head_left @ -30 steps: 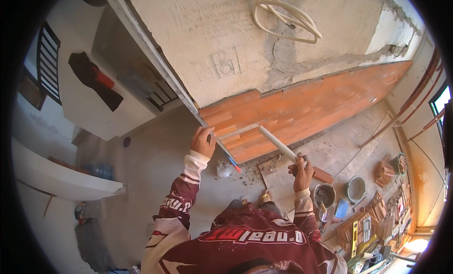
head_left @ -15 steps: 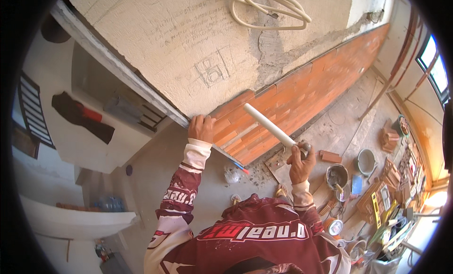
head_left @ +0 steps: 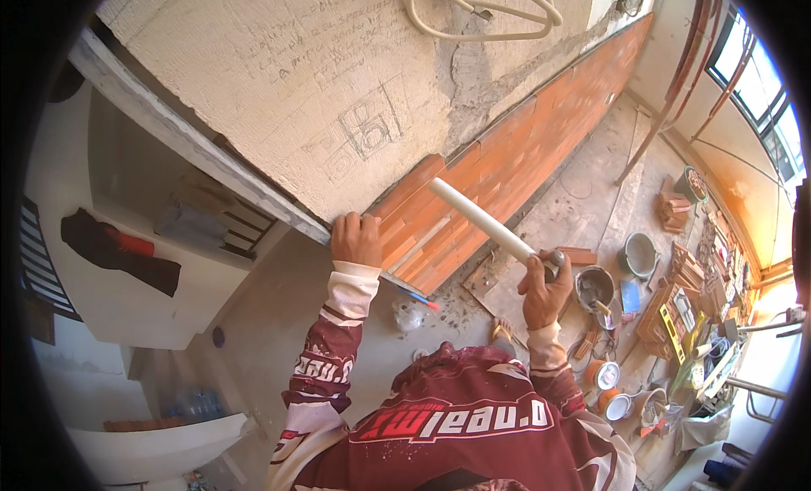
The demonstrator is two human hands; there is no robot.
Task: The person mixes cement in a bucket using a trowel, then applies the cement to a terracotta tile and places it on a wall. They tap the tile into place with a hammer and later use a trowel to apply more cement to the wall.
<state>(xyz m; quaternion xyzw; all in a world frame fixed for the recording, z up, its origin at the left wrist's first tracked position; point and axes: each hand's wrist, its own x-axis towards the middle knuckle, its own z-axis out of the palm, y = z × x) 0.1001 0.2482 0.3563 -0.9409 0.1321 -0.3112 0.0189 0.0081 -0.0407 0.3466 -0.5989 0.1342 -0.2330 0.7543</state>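
Note:
My left hand (head_left: 356, 239) is at the wall's corner, fingers bent over the end of the top orange brick tile (head_left: 411, 185). That tile sits above the tiled lower wall (head_left: 515, 157). My right hand (head_left: 546, 295) grips what looks like a hammer (head_left: 481, 219) by its grey, rounded head. Its long white handle points up and left, with the free end in front of the top tile's right part. Whether that end touches the tile I cannot tell. The palm side of my left hand is hidden.
A cream cable (head_left: 498, 36) hangs in a loop on the bare upper wall (head_left: 253, 94). Mortar buckets (head_left: 639, 256), a yellow spirit level (head_left: 672, 332) and stacked tiles (head_left: 688, 271) lie on the floor at right. A clear plastic bag (head_left: 409, 316) lies below the corner.
My view has turned slightly, so the wall and the floor things have shifted in the picture. Both hands keep nearly the same places at the tiles.

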